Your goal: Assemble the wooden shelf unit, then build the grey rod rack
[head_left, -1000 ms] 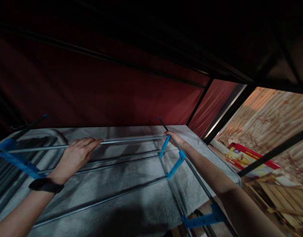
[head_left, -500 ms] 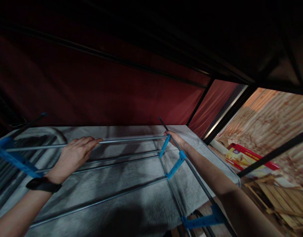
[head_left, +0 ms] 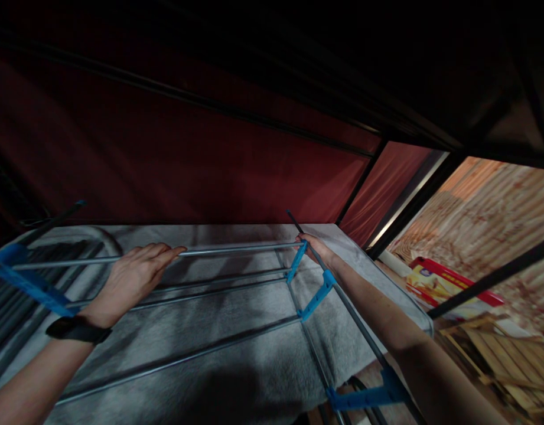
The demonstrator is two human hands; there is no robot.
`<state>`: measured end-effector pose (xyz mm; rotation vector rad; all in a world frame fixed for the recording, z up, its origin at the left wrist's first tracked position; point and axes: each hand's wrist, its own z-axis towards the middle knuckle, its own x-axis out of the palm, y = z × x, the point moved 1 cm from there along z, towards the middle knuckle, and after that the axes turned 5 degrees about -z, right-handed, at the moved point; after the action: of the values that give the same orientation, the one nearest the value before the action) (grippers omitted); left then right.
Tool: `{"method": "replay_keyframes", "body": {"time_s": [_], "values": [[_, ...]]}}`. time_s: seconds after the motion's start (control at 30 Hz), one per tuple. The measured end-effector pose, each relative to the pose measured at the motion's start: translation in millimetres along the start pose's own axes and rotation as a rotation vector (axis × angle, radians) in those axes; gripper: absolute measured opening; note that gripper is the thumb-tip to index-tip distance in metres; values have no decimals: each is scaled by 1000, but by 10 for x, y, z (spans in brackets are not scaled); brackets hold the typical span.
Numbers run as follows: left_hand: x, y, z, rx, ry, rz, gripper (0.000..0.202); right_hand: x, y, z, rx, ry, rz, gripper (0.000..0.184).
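A metal drying rack (head_left: 236,280) with grey rods and blue plastic joints lies over a grey fleecy blanket (head_left: 236,360). My left hand (head_left: 132,277), a black watch on its wrist, rests on the far rod with fingers curled over it. Farther right, my right hand (head_left: 318,251) grips the rack's end at its far right corner, beside a blue joint (head_left: 296,261). The fingers of that hand are mostly hidden behind the rod.
A dark red fabric wall (head_left: 187,159) rises behind the blanket, with black frame bars (head_left: 488,277) above and to the right. On the right lie a red and yellow box (head_left: 435,283) and wooden slats (head_left: 506,348) on a patterned floor.
Almost nothing has changed: the view has shifted slightly and my left wrist sits a touch lower left. Both hands stay on the rack.
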<state>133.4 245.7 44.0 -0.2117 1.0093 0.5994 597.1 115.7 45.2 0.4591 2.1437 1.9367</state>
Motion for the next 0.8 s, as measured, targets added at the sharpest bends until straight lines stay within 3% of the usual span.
{"method": "replay_keyframes", "body": {"time_s": [0.8], "values": [[84, 40, -15, -41, -12, -19, 43, 36, 75, -63, -4, 8, -81, 18]]}}
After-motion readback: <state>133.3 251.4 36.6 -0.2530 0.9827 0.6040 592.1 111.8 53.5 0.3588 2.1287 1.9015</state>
